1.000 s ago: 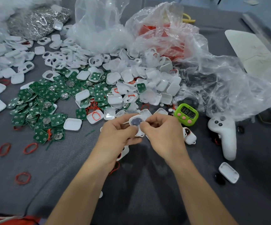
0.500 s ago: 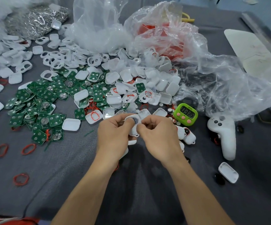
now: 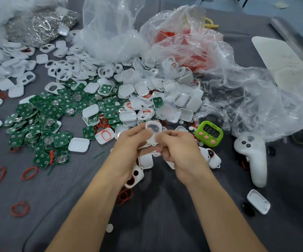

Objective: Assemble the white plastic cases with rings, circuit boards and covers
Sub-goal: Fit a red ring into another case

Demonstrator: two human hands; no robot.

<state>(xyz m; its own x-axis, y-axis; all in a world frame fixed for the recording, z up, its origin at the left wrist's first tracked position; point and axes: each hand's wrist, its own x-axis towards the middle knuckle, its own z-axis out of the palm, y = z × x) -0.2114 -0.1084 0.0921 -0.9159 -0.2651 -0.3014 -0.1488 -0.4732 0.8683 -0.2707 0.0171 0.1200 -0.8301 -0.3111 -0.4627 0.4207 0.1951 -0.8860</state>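
Both hands up over the middle of the worktop, just in front of the parts heap, and there's one case pinched between them. The left hand curls round its left side, the right hand grips the lower right with bent fingers. The fingertips are blurred, so the exact hold is hard to read. The case stands tilted up with a dark round opening facing the camera. This looks like the fitting stage, a part being seated or a cover pressed on; whether a ring or board is already inside, I cannot tell. Supplies are close by: boards spread green toward the left edge, loose covers heaped behind the hands, and red rings scattered near the left front. A done-looking case lies under the left wrist. Next, I'd say, comes an even squeeze around the rim to snap it shut, then setting it with the finished ones and reaching back for a fresh shell. A timer sits just right of the hands.
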